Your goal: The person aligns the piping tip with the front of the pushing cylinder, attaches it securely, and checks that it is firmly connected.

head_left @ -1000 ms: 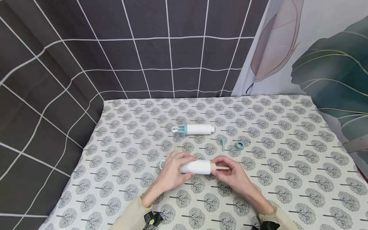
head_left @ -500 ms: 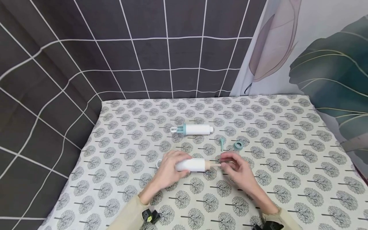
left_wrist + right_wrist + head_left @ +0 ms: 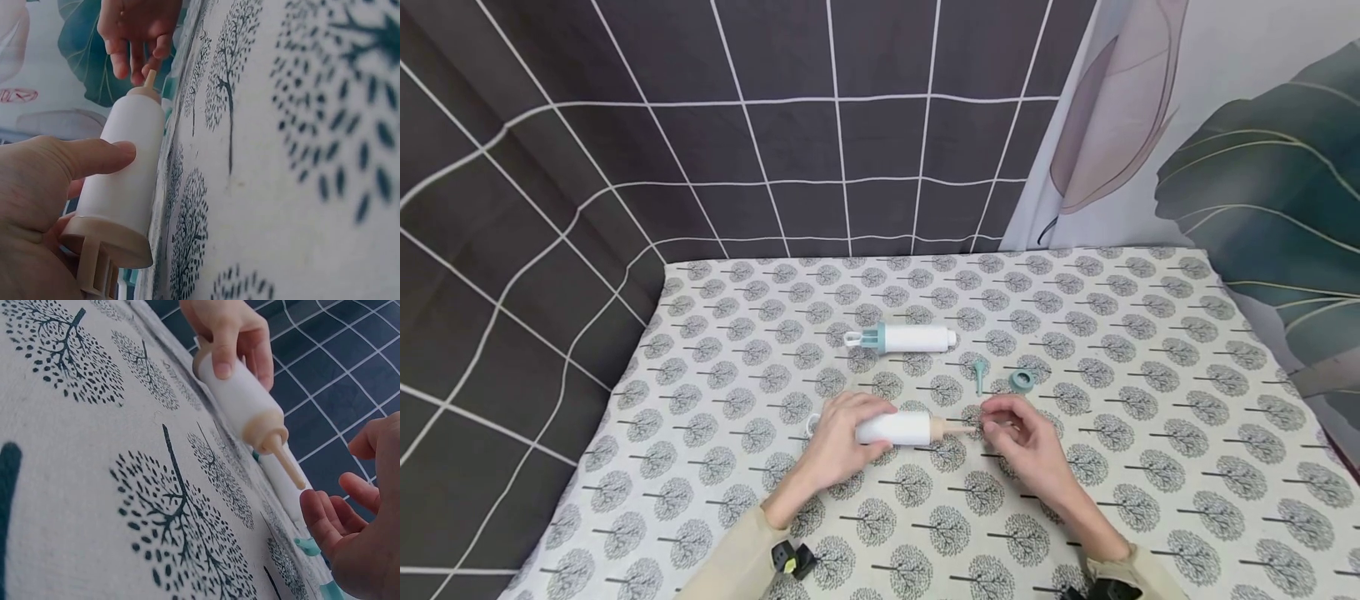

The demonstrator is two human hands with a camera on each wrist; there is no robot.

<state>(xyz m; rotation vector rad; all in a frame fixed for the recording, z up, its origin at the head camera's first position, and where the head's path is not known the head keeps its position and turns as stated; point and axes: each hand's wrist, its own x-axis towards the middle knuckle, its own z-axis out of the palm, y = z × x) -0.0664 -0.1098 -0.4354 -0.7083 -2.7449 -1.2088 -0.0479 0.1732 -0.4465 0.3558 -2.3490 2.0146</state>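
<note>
My left hand [image 3: 841,437] grips a white syringe-like tube [image 3: 904,428] with beige ends, held level over the table. A thin beige nozzle [image 3: 289,464] points right from its end cap. In the left wrist view the thumb lies along the tube's white barrel [image 3: 125,165], and a beige handle frame [image 3: 100,265] shows at the near end. Just beyond the nozzle tip is my right hand [image 3: 1028,446], fingers loosely bent and thumb apart, with nothing between them. In the right wrist view a fingertip is very near the tip; whether they touch I cannot tell.
A second white syringe-like tube [image 3: 916,338] with a teal end and white handle lies farther back. Right of it are a small teal nozzle [image 3: 980,377] and a teal ring cap [image 3: 1022,381]. A tree-patterned cloth [image 3: 1120,500] covers the table; dark grid curtains [image 3: 775,142] hang behind.
My right hand has let go of the beige nozzle and drawn back to the right. The left hand and tube have shifted slightly left.
</note>
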